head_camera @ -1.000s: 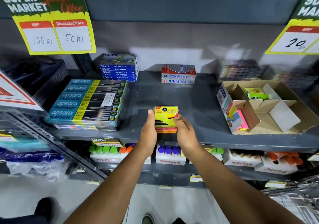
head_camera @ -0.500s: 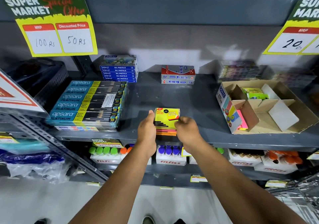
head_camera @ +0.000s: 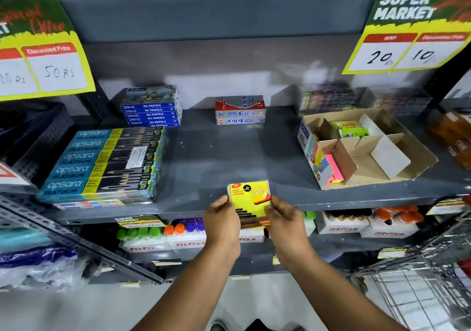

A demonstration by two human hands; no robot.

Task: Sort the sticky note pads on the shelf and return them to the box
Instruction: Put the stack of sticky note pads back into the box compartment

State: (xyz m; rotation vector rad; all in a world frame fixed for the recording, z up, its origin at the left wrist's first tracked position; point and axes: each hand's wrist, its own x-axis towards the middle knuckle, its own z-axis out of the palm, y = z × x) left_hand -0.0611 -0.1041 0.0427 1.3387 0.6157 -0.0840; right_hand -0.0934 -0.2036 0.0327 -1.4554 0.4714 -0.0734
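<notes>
A stack of sticky note pads [head_camera: 251, 198], yellow on top with orange layers below, is held at the front edge of the grey shelf [head_camera: 216, 157]. My left hand [head_camera: 221, 220] grips its left side and my right hand [head_camera: 284, 218] its right side. The open cardboard box [head_camera: 397, 167] with dividers stands at the right of the shelf. Green pads [head_camera: 349, 129] lie in its back compartment and pink pads [head_camera: 334, 169] in its front left one.
Apsara pencil packs [head_camera: 107, 162] are stacked at the left, oil pastel boxes [head_camera: 151, 113] and a Softek box [head_camera: 240, 110] at the back. Bottles [head_camera: 183, 228] fill the lower shelf. A wire basket [head_camera: 420, 279] stands at the lower right.
Both hands have drawn the stack of pads toward me to the shelf's front edge, lifting and tilting it. The view has shifted to the right.
</notes>
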